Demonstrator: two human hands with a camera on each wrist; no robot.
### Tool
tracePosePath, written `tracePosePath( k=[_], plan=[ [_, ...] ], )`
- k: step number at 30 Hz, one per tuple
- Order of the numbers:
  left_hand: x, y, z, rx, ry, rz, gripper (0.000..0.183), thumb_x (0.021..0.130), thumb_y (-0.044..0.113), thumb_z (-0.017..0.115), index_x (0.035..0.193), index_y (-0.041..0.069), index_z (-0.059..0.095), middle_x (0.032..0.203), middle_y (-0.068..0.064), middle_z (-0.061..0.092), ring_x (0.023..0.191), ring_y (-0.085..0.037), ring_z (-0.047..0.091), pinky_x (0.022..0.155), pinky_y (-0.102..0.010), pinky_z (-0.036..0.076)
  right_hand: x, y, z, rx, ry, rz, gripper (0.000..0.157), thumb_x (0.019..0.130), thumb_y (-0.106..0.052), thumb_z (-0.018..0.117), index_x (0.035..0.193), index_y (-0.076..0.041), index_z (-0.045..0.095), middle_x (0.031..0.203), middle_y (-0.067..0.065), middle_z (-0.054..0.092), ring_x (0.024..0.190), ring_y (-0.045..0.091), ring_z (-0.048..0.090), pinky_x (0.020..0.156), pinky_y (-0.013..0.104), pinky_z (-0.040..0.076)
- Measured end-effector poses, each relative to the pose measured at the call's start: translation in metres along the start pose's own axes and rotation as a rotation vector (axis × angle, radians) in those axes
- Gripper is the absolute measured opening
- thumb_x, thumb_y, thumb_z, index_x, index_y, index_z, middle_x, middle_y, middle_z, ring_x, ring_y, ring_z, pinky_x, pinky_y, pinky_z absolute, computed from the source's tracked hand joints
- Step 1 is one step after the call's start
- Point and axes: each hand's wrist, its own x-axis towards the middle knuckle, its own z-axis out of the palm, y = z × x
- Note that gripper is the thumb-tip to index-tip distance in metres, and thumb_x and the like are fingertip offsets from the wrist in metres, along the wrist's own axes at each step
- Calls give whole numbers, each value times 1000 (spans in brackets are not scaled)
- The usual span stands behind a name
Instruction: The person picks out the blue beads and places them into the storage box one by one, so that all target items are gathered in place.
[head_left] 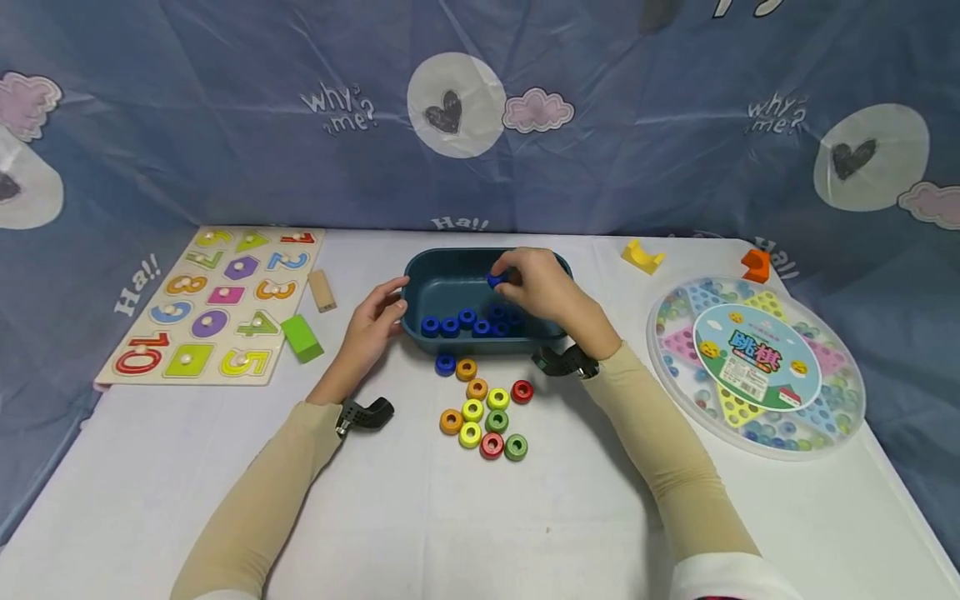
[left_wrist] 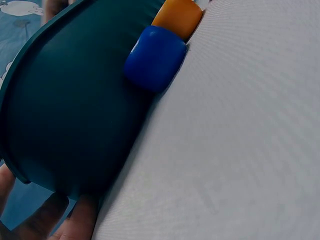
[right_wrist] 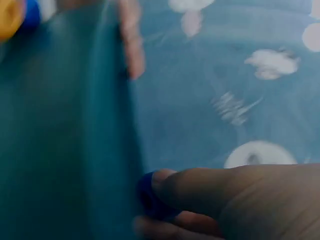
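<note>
A dark teal tray [head_left: 442, 260] stands at the table's middle, with several blue rings [head_left: 450, 327] along its near side. My left hand [head_left: 370, 321] rests on the tray's left end, its fingertips [left_wrist: 82, 212] against the outer wall and rim. Between thumb and fingers, my right hand [head_left: 542, 287] pinches a blue bead-like ring [right_wrist: 150, 197] above the right part of the tray. Just outside the near wall lie another blue ring [head_left: 445, 365] and an orange ring [head_left: 467, 369].
Loose yellow rings [head_left: 472, 410], green rings [head_left: 516, 447] and red rings [head_left: 522, 392] lie before the tray. Left are a number puzzle board [head_left: 197, 287], a green block [head_left: 302, 338] and a wooden block [head_left: 322, 292]. A round Chinese checkers box [head_left: 757, 358], a yellow piece [head_left: 642, 257] and an orange piece [head_left: 757, 265] lie right.
</note>
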Motion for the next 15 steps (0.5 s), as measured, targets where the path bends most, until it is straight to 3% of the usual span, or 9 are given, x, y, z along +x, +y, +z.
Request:
tracePosePath(
  k=[5,9,15],
  plan=[
    [-8,18,2,11,-8,4,44,102,11,45,145,2,41,144,-26,42,122,-36,49,79,-12,55,3,18,12,-27,-45,104,17,86,-9,73,102,-2,72,102,13,72,82,23,68,76,37,57],
    [-9,22,2,14,-4,2,44,102,12,46,145,4,42,143,-25,44,122,-36,49,79,-12,55,1,26,19,-68,-89,167,17,85,-6,72,101,-1,72,106,15,72,93,27,69,83,40,58],
    [-9,19,2,9,-9,-6,44,102,13,46,145,4,42,144,-24,43,126,-37,48,80,-12,55,0,31,25,-78,-139,158,21,83,3,68,103,-2,70,109,15,71,103,30,66,90,43,55]
  ],
)
